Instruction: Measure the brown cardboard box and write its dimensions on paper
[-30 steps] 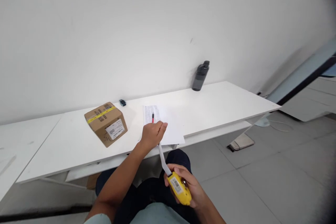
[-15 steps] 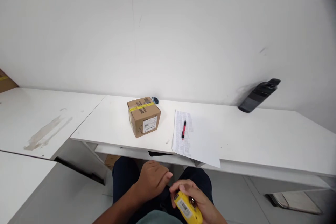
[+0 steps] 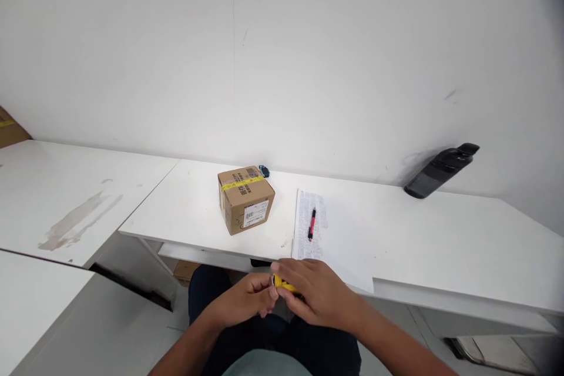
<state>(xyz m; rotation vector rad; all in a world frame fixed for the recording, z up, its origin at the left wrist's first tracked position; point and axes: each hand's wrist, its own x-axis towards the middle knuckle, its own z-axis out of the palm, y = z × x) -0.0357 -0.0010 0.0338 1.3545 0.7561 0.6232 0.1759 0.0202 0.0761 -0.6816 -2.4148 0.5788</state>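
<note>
Cardboard box (image 3: 247, 201) rests on the white table (image 3: 189, 205). Left hand (image 3: 244, 301): grip curled, fingertips at one end of the yellow tape measure (image 3: 278, 281); I cannot tell whether they pinch it. Tape measure position: between both hands, above the lap. Right hand (image 3: 324, 295): grip closed around the tape measure. Red-and-black pen (image 3: 312, 224) lies on paper (image 3: 346, 247); dark bottle (image 3: 440, 170), far right.

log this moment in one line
right hand: around yellow tape measure; left hand: at its end; brown cardboard box: on white table; red-black pen: on white paper
</note>
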